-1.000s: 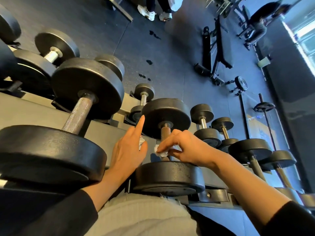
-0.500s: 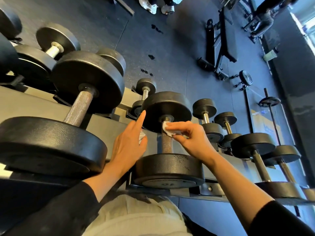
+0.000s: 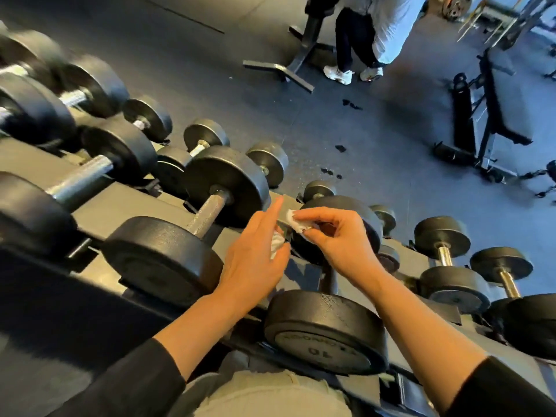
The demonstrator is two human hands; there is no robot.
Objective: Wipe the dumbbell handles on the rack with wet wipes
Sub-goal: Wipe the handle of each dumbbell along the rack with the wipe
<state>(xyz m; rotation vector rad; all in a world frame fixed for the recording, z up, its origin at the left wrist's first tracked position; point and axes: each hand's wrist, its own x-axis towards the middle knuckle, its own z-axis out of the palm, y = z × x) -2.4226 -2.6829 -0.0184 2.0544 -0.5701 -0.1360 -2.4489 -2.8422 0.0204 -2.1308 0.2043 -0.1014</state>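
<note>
The right hand (image 3: 337, 239) pinches a wet wipe (image 3: 296, 224) near the middle of the frame, off the handle (image 3: 328, 278). The left hand (image 3: 255, 257) holds another wipe (image 3: 276, 243), first finger straight. Many dumbbells (image 3: 210, 206) look unwiped.

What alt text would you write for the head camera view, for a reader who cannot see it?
A person's right hand pinches a crumpled white wipe above a dumbbell marked 10 on a rack of black dumbbells. The left hand holds a second wipe beside it, forefinger straight. Another person stands behind on the dark gym floor.
</note>
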